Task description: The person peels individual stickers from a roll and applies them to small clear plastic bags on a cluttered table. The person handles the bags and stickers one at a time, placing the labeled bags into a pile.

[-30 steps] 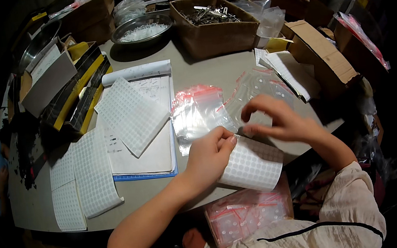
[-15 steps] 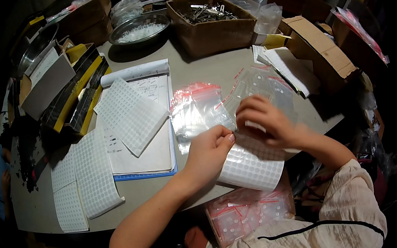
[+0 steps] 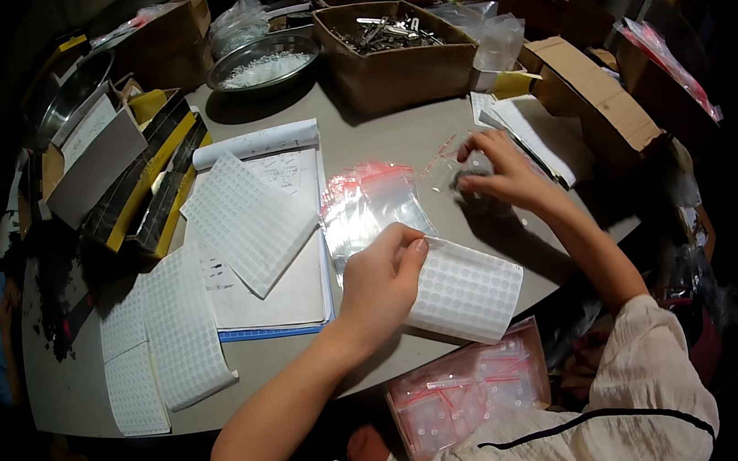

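Note:
My left hand (image 3: 384, 275) is closed, with thumb and forefinger pinching the corner of a white sheet of round stickers (image 3: 469, 292). The sheet slants over the table's front edge. Farther right, my right hand (image 3: 514, 171) has its fingers curled round some clear zip bags (image 3: 442, 166); glare and the fingers hide how many. A dark patch shows between thumb and fingers, too unclear to name. Between the two hands and the notepad lies a fanned stack of clear zip bags with red strips (image 3: 370, 198).
A notepad (image 3: 272, 302) bears one sticker sheet (image 3: 253, 222); more sheets (image 3: 184, 336) lie left of it. At the back stand a metal bowl of white bits (image 3: 264, 64) and a box of metal parts (image 3: 405, 69). A box of bags (image 3: 467, 393) sits below the front edge.
My right hand has moved away from the left hand, to the far right over the clear bags. The bags there are no longer spread out as before. My left hand still holds the sticker sheet.

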### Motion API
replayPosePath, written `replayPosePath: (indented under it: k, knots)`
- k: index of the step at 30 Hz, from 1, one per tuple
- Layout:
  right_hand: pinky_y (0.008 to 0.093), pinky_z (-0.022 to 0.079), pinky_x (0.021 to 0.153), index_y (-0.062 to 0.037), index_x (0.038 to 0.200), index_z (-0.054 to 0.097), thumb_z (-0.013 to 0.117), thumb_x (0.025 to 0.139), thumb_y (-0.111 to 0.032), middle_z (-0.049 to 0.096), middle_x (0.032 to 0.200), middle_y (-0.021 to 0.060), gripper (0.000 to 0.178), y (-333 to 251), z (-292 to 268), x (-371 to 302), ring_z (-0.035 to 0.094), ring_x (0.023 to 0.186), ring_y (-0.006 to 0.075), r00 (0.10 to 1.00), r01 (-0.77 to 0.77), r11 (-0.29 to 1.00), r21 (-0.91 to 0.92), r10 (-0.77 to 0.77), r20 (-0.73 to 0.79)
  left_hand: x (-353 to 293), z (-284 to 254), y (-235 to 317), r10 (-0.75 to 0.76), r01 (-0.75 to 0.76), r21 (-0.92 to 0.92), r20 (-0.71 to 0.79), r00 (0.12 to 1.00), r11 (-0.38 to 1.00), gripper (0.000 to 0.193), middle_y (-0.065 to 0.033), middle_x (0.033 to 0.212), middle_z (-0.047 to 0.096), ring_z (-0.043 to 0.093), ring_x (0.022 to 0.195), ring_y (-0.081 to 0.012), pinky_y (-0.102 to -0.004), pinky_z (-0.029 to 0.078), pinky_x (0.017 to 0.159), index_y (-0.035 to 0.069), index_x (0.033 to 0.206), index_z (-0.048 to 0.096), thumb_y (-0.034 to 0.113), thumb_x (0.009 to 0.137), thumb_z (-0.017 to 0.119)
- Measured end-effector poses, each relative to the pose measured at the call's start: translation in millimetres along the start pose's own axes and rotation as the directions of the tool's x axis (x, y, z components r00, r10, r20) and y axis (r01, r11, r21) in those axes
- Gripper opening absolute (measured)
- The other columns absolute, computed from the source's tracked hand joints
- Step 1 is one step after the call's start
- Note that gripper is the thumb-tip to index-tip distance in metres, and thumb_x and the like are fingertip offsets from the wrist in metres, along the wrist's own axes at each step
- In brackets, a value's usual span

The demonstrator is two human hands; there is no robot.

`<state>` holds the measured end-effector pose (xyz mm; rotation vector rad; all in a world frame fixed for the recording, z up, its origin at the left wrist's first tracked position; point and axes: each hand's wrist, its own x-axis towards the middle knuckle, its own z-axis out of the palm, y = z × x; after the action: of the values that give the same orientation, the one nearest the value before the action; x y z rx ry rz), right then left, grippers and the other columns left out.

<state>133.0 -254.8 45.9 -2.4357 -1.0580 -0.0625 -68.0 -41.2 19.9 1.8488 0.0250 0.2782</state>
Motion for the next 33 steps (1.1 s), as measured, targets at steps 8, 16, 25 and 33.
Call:
replayPosePath:
  k: [8, 16, 25, 33]
  knots:
    - [0.0280, 0.050, 0.091, -0.0028, 0.113, 0.063, 0.077, 0.095, -0.016, 0.065, 0.104, 0.0013, 0.026, -44.0, -21.1, -92.9, 0.062, 0.099, 0.0110, 0.946, -0.215, 0.755, 0.619, 0.005, 0.323, 6.5, -6.5, -9.0, 0.048, -0.047, 0.018, -0.067, 0.997, 0.999, 0.020, -0.0128, 0.080, 0.071, 0.066, 0.071, -0.0171, -0.0328, 0.051, 0.068, 0.002, 0.108, 0.068, 0.019, 0.100, 0.066]
    - [0.0284, 0.052, 0.083, -0.0006, 0.104, 0.065, 0.075, 0.095, -0.012, 0.068, 0.095, 0.0031, 0.018, -42.4, -8.7, -106.1, 0.063, 0.088, 0.0114, 0.991, -0.040, 0.852, 0.523, -0.031, 0.127, -0.4, 4.1, -13.4, -0.008, 0.041, -0.186, 0.175, 0.985, 0.982, 0.020, -0.0037, 0.084, 0.069, 0.061, 0.076, -0.0081, -0.0277, 0.050, 0.068, 0.000, 0.112, 0.068, 0.013, 0.096, 0.070]
    - [0.0368, 0.053, 0.081, -0.0017, 0.103, 0.065, 0.070, 0.083, 0.003, 0.064, 0.103, 0.0127, 0.021, -41.3, 2.0, -109.7, 0.065, 0.094, 0.0283, 0.977, 0.205, 0.940, 0.273, -0.179, -0.117, 1.4, -0.3, -12.7, -0.096, 0.108, -0.084, 0.135, 0.986, 0.991, 0.021, -0.0031, 0.084, 0.066, 0.058, 0.077, -0.0093, -0.0286, 0.048, 0.070, -0.001, 0.106, 0.069, 0.016, 0.093, 0.071]
    - [0.0400, 0.049, 0.093, -0.0021, 0.107, 0.063, 0.069, 0.084, 0.009, 0.068, 0.112, 0.0138, 0.026, -49.3, -5.3, -76.7, 0.063, 0.102, 0.0322, 0.919, 0.375, 0.916, 0.142, -0.347, -0.189, 2.4, 4.0, -18.7, -0.009, -0.008, 0.172, 0.101, 0.995, 0.985, 0.024, -0.0175, 0.084, 0.072, 0.069, 0.075, -0.0279, -0.0394, 0.053, 0.070, 0.003, 0.110, 0.068, 0.021, 0.094, 0.069]
